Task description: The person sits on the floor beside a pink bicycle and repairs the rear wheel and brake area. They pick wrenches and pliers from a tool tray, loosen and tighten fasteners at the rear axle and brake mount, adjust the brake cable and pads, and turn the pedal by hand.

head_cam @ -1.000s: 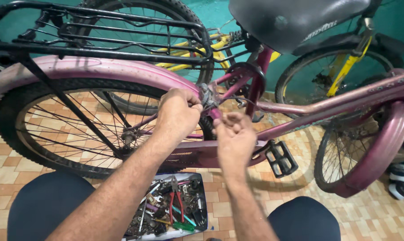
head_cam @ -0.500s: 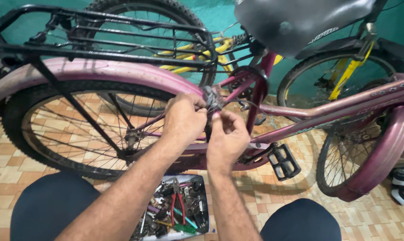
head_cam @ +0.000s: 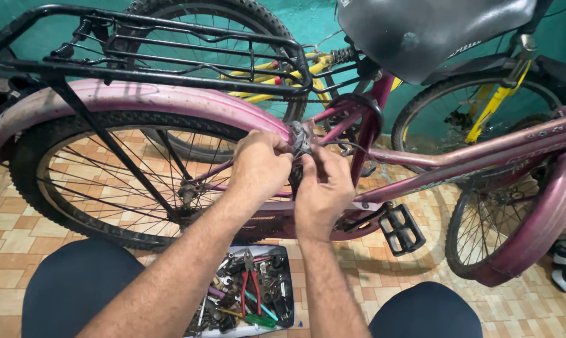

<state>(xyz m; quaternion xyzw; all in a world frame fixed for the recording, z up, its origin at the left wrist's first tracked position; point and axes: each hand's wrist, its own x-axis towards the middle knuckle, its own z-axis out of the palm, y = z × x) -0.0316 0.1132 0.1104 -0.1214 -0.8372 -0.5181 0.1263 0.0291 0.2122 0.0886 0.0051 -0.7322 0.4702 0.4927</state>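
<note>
A pink bicycle [head_cam: 458,159] stands across the view with its rear wheel [head_cam: 107,181] at the left. Both my hands are at the small grey rear brake part [head_cam: 300,136] where the pink rear mudguard [head_cam: 145,100] meets the frame. My left hand [head_cam: 261,164] has its fingers closed on the left side of that part. My right hand [head_cam: 323,188] pinches it from the right, next to a thin cable. The brake part is mostly hidden by my fingers.
A white tray [head_cam: 283,256] of pliers, screwdrivers and small parts sits on the tiled floor between my dark-clad knees. A black rear rack [head_cam: 170,47], black saddle [head_cam: 433,31] and black pedal [head_cam: 403,228] surround my hands. A yellow bicycle [head_cam: 489,106] leans behind.
My right hand has risen from below the frame tube up to the brake part, closing in beside my left hand. The view has shifted slightly.
</note>
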